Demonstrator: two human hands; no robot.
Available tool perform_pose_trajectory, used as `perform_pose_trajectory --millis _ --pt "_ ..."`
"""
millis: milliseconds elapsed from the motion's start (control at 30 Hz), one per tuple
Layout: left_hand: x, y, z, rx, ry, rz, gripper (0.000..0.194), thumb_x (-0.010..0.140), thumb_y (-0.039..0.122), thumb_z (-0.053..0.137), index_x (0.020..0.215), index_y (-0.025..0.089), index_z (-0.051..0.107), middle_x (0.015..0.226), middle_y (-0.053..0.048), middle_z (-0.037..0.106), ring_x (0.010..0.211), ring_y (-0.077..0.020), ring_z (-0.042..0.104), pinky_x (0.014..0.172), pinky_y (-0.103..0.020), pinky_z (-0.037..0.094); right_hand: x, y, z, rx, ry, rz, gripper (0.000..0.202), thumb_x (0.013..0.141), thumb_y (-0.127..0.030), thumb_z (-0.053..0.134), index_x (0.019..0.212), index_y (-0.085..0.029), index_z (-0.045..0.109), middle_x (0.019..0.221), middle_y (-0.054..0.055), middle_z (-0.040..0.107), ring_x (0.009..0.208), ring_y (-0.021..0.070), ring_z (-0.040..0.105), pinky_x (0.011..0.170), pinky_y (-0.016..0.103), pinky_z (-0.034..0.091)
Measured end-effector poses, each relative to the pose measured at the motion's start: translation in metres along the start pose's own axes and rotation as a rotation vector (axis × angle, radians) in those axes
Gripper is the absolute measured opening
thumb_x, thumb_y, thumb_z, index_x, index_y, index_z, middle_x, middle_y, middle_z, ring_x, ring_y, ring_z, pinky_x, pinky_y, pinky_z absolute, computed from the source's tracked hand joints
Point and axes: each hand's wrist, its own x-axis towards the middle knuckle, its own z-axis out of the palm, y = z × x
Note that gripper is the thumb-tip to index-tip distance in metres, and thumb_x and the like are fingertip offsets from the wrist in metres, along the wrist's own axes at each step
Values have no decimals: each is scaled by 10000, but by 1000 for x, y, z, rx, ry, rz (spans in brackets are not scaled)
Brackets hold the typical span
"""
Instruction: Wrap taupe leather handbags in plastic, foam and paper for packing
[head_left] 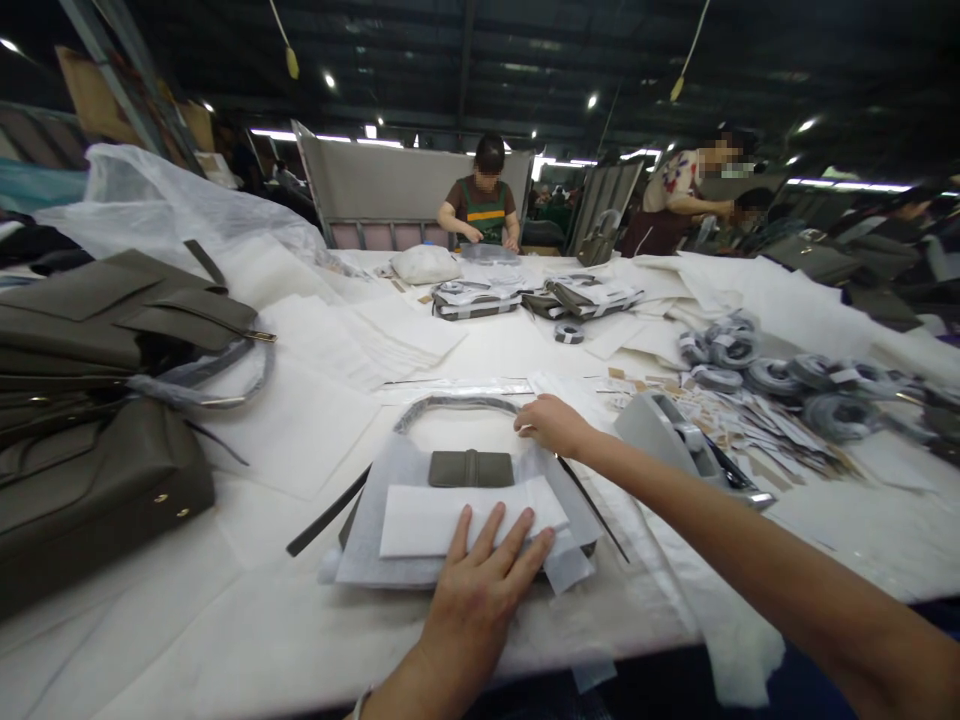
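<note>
The left hand (480,590) lies palm down, its fingers spread apart and extended, pressing on a folded white sheet (416,525) rather than gripping it. That sheet rests over a thinner translucent sheet (367,530), which covers most of a handbag (491,470) lying on the white-covered table (277,620) directly in front of the person. The bag's olive panel (450,470) shows just beyond the folded sheet, and its plastic-wrapped handle (450,404) arches away from the person.

The right hand (556,427) reaches in from the side, fingers curled and bunched at the handle's right end; whether they are closed on it or only touching, one cannot tell. One dark strap (330,510) extends to the bag's left, another dark strap (596,510) to its right. A grey dispenser (652,430) stands near the right forearm.
</note>
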Motion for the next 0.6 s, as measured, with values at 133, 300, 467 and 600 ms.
perform_pose_trajectory --millis 133,300,467,600 --pt "0 1 -1 -25 2 -1 417 1022 342 455 1439 355 457 1470 59 503 1330 -241 489 1211 -510 177 -32 -10 11 60 41 -85 331 1011 -352 442 1126 -262 739 1087 38 764 1031 208 677 929 293 424" --pt "0 -1 -3 -50 -91 5 459 1022 338 451 1478 337 393 1500 48 462 1351 -263 464 1180 -542 238 -28 -20 20 117 44 -68 221 932 -246 577 998 -237 787 993 71 782 996 247 698 993 375 405" --pt "-1 -1 -5 -50 -135 15 488 1016 333 465 1492 343 358 1518 45 432 1356 -281 457 1141 -572 299 -64 -23 20 220 225 -12 306 999 -211 456 1144 -216 725 1182 55 732 1122 187 651 1024 312 432" --pt "-1 0 -8 -69 -151 17 503 1015 283 463 1500 339 339 1528 44 412 1359 -295 453 1121 -593 319 -140 -35 37 374 645 -66 314 1014 -292 474 1275 -208 626 1276 80 676 1240 189 583 1106 381 421"
